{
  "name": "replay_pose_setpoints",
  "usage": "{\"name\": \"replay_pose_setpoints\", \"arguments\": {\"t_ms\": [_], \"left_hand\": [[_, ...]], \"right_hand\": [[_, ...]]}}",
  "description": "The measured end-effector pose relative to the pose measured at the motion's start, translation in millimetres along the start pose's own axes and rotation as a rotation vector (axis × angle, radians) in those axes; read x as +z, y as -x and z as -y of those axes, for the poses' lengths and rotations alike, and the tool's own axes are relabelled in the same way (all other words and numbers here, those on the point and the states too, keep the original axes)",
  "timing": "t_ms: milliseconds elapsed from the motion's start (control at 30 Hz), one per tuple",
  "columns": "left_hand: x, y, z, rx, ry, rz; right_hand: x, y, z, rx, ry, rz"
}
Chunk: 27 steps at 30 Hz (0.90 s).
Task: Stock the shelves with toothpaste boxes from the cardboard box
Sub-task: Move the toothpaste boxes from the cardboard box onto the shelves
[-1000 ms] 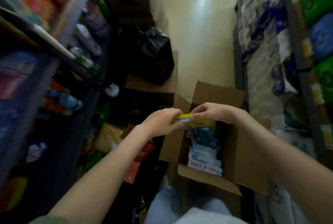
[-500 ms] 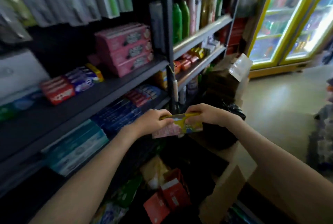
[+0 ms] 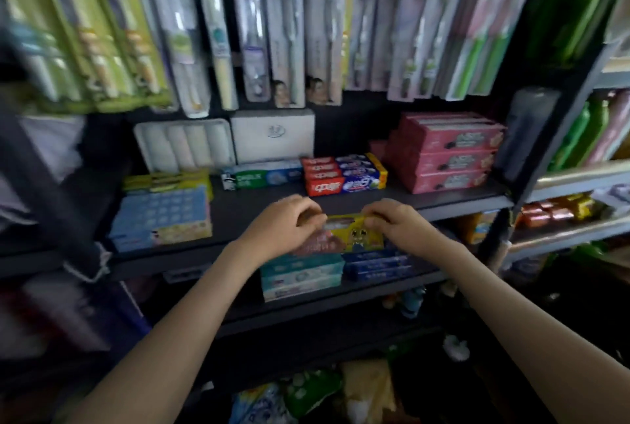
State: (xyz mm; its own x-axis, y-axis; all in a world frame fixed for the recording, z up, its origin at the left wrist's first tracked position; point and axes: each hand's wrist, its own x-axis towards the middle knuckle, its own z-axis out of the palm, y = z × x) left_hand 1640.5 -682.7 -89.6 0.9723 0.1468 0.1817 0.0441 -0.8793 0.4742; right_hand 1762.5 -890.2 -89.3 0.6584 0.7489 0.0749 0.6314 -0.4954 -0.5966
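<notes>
Both hands hold a small stack of yellow and pink toothpaste boxes (image 3: 351, 236) in front of the dark shelf (image 3: 259, 209). My left hand (image 3: 283, 226) grips the stack's left end and my right hand (image 3: 399, 226) grips its right end. The stack hangs level, just before the shelf's front edge. On the shelf behind it lie red and blue toothpaste boxes (image 3: 344, 175), a green one (image 3: 262, 178) and a pile of pink boxes (image 3: 446, 154). The cardboard box is out of view.
Toothbrush packs (image 3: 289, 31) hang in a row above the shelf. Yellow and blue packs (image 3: 163, 212) sit at the shelf's left. Teal (image 3: 300, 277) and blue boxes (image 3: 378, 267) fill the lower shelf. A black upright post (image 3: 559, 137) bounds the bay on the right, with green bottles (image 3: 579, 130) beyond.
My view has swung from the cardboard box on the floor up to the shelf. Both hands have carried the boxes up with it and now hold them at the toothpaste shelf.
</notes>
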Motion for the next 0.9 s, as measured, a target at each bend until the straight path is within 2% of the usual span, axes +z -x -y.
{"name": "replay_pose_setpoints", "arguments": {"t_ms": [133, 200, 267, 400, 500, 667, 900], "left_hand": [[-38, 26, 63, -0.144, -0.055, -0.469], [-49, 40, 96, -0.315, -0.126, -0.538], [-57, 53, 127, -0.462, -0.235, -0.527], [-69, 62, 168, -0.481, -0.387, -0.501], [-75, 55, 179, -0.518, -0.435, -0.409], [-79, 34, 194, -0.562, -0.428, -0.208], [-69, 24, 214, -0.633, -0.392, -0.071]], "right_hand": [[30, -47, 44, -0.166, 0.045, -0.096], [43, -68, 66, -0.223, 0.048, -0.158], [57, -89, 90, -0.297, 0.068, -0.216], [85, -136, 132, -0.403, 0.102, -0.296], [102, -172, 157, -0.399, 0.120, -0.328], [139, -235, 175, -0.342, 0.289, -0.220], [172, -285, 192, -0.355, 0.305, -0.078]]}}
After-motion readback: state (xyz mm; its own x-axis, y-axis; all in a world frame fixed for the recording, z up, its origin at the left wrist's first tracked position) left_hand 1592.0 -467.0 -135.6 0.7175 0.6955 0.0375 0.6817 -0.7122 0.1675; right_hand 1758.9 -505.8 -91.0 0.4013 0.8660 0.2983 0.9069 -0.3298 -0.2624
